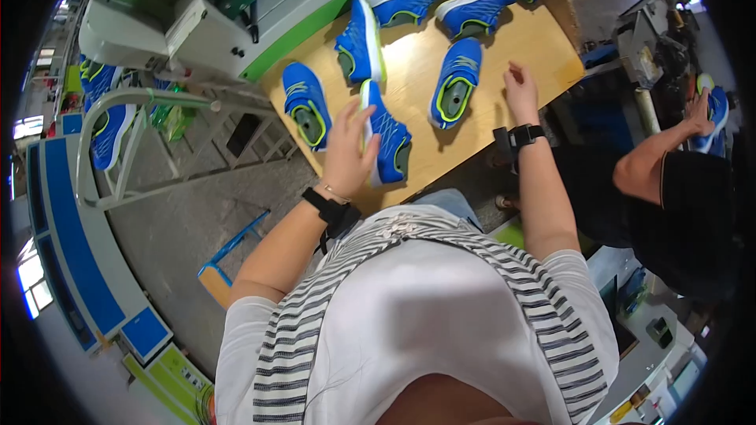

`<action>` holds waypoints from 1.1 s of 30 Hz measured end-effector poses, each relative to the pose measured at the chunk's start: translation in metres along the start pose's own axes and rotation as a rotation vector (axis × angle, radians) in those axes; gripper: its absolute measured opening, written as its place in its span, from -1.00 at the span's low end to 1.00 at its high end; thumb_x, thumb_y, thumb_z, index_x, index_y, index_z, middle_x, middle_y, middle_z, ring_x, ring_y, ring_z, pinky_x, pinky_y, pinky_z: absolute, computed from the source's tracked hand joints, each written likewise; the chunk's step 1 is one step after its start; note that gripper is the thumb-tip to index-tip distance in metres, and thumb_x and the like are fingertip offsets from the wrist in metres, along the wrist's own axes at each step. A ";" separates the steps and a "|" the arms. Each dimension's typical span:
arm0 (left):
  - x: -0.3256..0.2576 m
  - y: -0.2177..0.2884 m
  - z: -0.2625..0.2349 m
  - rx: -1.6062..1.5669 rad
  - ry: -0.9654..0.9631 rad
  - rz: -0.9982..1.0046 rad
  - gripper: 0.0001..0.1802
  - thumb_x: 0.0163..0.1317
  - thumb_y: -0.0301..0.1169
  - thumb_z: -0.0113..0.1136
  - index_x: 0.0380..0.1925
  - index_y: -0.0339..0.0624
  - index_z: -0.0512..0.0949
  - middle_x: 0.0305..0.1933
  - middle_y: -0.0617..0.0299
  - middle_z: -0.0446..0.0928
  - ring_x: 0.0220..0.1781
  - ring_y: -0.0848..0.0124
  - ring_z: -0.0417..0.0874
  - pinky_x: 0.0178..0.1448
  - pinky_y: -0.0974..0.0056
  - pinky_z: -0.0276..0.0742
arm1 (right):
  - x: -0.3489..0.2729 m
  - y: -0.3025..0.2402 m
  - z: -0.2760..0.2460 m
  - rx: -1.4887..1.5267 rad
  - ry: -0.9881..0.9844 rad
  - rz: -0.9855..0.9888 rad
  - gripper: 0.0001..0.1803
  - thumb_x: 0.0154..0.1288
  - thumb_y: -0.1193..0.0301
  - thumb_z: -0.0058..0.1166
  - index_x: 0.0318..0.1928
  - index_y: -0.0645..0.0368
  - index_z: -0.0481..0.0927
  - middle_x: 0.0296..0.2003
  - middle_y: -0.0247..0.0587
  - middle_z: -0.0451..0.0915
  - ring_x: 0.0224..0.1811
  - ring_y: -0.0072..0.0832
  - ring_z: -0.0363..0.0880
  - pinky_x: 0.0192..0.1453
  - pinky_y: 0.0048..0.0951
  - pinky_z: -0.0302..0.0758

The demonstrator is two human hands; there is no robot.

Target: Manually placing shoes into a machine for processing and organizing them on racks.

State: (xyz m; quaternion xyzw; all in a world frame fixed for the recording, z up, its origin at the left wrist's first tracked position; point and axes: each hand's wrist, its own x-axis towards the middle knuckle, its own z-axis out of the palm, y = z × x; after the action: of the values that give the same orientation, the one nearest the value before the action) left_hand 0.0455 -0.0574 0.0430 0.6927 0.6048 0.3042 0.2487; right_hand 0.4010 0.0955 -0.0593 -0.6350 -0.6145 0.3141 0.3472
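My left hand (346, 148) is at a blue sneaker (389, 142) that lies on its side, its pale sole turned toward my palm. The fingers and thumb are spread and overlap the sole's edge, not wrapped round the shoe. Left of that hand another blue sneaker (305, 104) stands upright, its grey-green inside showing. My right hand (521, 93) hovers over the table's right part with loosely curled, parted fingers and nothing in them. Nearest to it is an upright blue sneaker (457, 83) with a lime-edged collar, a small gap away.
More blue sneakers, one (361, 41) on its side, lie toward the far end of the wooden table (425, 159). A green-edged machine bed (315, 9) borders the table. At left stands a metal rail frame (118, 149). A co-worker (669, 197) at right holds a blue shoe (715, 120).
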 end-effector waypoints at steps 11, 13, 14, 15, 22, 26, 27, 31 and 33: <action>0.086 -0.006 0.141 -0.338 -0.135 -0.226 0.24 -0.10 -0.20 0.39 0.43 -0.36 -0.25 0.44 -0.42 -0.08 0.51 -0.23 -0.06 0.53 0.01 -0.01 | 0.031 -0.032 0.052 0.424 -0.255 0.386 -0.39 0.30 0.07 0.19 0.17 0.28 0.48 -0.16 -0.21 0.58 -0.21 -0.55 0.52 -0.19 -0.47 0.51; 0.088 -0.001 0.132 -0.376 -0.140 -0.273 0.18 -0.11 -0.30 0.34 0.42 -0.31 -0.22 0.36 -0.40 0.08 0.42 -0.17 0.16 0.48 -0.02 0.10 | 0.068 -0.039 0.053 0.439 0.081 0.526 -0.15 0.12 0.01 0.35 0.23 0.36 0.35 -0.16 -0.15 0.58 -0.31 -0.44 0.57 -0.30 -0.41 0.53; 0.087 -0.001 0.122 -0.522 -0.220 -0.370 0.09 -0.07 -0.33 0.32 0.41 -0.28 -0.12 0.27 -0.29 0.23 0.31 -0.06 0.31 0.39 0.02 0.24 | 0.092 -0.031 0.059 0.418 0.156 0.586 -0.12 0.10 0.01 0.36 0.23 0.40 0.33 -0.10 -0.08 0.56 -0.27 -0.36 0.60 -0.31 -0.34 0.56; 0.090 0.006 0.107 -0.671 -0.314 -0.459 0.00 -0.03 -0.37 0.30 0.39 -0.25 -0.03 0.18 -0.17 0.37 0.21 0.05 0.46 0.31 0.05 0.37 | 0.112 -0.013 0.056 0.395 0.247 0.650 -0.09 0.09 0.00 0.37 0.23 0.43 0.32 -0.04 -0.01 0.55 -0.24 -0.27 0.62 -0.31 -0.27 0.58; 0.064 0.025 -0.061 -1.464 -0.316 -0.629 -0.29 0.15 -0.49 0.05 0.37 -0.08 0.19 0.11 0.25 0.50 0.04 0.47 0.59 0.00 0.37 0.57 | 0.157 -0.041 0.092 0.814 0.398 0.678 -0.07 -0.15 0.23 0.56 0.13 0.32 0.22 0.07 0.12 0.39 -0.05 -0.18 0.54 -0.10 -0.14 0.58; 0.086 0.036 -0.144 -1.314 -0.013 -0.441 -0.25 0.07 -0.43 0.08 0.36 -0.15 0.21 0.13 0.17 0.49 0.05 0.39 0.60 0.08 0.33 0.58 | 0.112 -0.043 0.079 0.416 0.489 0.212 -0.26 -0.07 0.30 0.50 0.01 0.23 0.26 -0.11 -0.05 0.40 -0.13 -0.32 0.47 0.02 -0.32 0.47; 0.097 0.038 -0.157 -1.250 0.111 -0.402 -0.26 0.07 -0.45 0.07 0.34 -0.16 0.22 0.11 0.17 0.50 0.05 0.38 0.60 0.10 0.31 0.58 | 0.096 -0.038 0.073 0.478 0.431 0.134 -0.28 -0.04 0.32 0.48 0.01 0.23 0.26 -0.15 -0.09 0.39 -0.15 -0.36 0.47 0.02 -0.37 0.44; 0.160 0.020 -0.199 -1.006 0.406 -0.183 -0.31 0.09 -0.53 0.12 0.30 -0.24 0.23 0.05 0.14 0.51 0.01 0.36 0.60 0.07 0.29 0.57 | 0.040 -0.147 0.048 0.484 0.238 -0.001 -0.42 0.06 0.41 0.39 0.04 0.22 0.37 -0.15 -0.20 0.49 -0.14 -0.48 0.48 0.00 -0.42 0.44; 0.198 -0.006 -0.207 -0.907 0.560 -0.120 -0.24 0.07 -0.50 0.19 0.32 -0.30 0.18 0.06 0.08 0.49 0.02 0.31 0.59 0.07 0.30 0.54 | 0.038 -0.216 0.041 0.518 0.129 -0.152 -0.48 0.10 0.46 0.35 0.08 0.19 0.44 -0.13 -0.29 0.57 -0.10 -0.52 0.51 0.01 -0.43 0.47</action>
State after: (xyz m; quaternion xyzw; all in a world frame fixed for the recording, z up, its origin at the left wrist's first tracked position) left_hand -0.0921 0.1344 0.2055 0.3723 0.4942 0.6934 0.3693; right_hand 0.2471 0.1361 0.0976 -0.4961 -0.5360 0.3926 0.5590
